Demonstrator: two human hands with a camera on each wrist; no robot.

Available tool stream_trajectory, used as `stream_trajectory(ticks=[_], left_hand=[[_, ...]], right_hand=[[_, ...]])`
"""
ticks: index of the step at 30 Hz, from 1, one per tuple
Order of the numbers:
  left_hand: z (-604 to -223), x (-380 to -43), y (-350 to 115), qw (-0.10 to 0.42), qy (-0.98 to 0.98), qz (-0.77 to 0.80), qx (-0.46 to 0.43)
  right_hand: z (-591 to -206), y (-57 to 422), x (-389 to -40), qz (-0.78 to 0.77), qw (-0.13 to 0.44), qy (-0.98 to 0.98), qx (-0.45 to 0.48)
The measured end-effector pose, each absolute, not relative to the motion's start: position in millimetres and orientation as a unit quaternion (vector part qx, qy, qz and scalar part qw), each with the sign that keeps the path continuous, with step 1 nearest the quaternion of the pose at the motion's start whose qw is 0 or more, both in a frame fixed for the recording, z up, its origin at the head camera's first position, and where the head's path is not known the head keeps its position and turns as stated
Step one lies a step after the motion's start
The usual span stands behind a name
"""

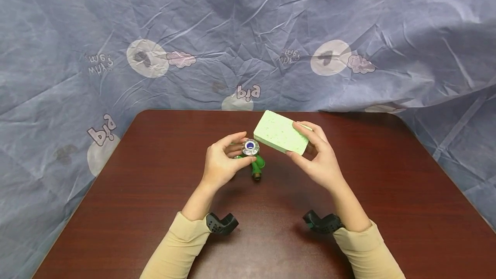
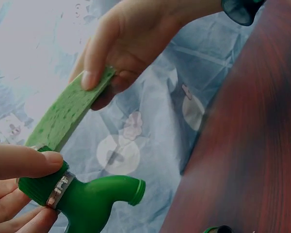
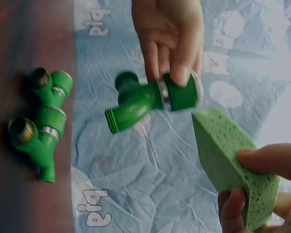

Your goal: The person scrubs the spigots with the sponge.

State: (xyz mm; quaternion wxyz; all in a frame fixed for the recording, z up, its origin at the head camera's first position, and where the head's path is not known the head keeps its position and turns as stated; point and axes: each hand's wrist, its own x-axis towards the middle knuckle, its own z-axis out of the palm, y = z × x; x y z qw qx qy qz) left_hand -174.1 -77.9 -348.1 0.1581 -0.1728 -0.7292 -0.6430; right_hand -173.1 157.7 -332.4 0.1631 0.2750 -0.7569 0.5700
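Observation:
A green tap [image 3: 140,104] with a ribbed collar and silver ring is pinched by my left hand [image 1: 221,158] between thumb and fingers. Its silver-rimmed end [image 1: 250,146], dark blue at the centre, faces up in the head view. In my right hand [image 1: 319,154] is a light green rectangular sponge [image 1: 280,132], gripped near one end by thumb and fingers. The sponge's free corner is beside the tap's collar end; whether they touch I cannot tell. The left wrist view shows the tap's curved spout [image 2: 119,189] pointing away from the sponge.
Two more green taps with brass threaded ends, a nearer one [image 3: 47,141] and another [image 3: 60,87], lie on the dark red-brown table [image 1: 128,210]. A wrinkled blue-grey printed cloth [image 1: 232,20] hangs behind the table.

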Motion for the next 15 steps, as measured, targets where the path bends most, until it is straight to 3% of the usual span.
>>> stream_trajectory(ticks=[9,15], left_hand=[[-350.5,-180.2,-87.9,0.198,-0.699,-0.666,-0.172],[-348.6,-179.5,-88.5,0.185,-0.699,-0.669,-0.17]], right_hand=[[-328.0,174.3,-174.8,0.577,0.117,-0.739,0.329],[-328.6,174.5,-175.2,0.556,0.102,-0.754,0.335]])
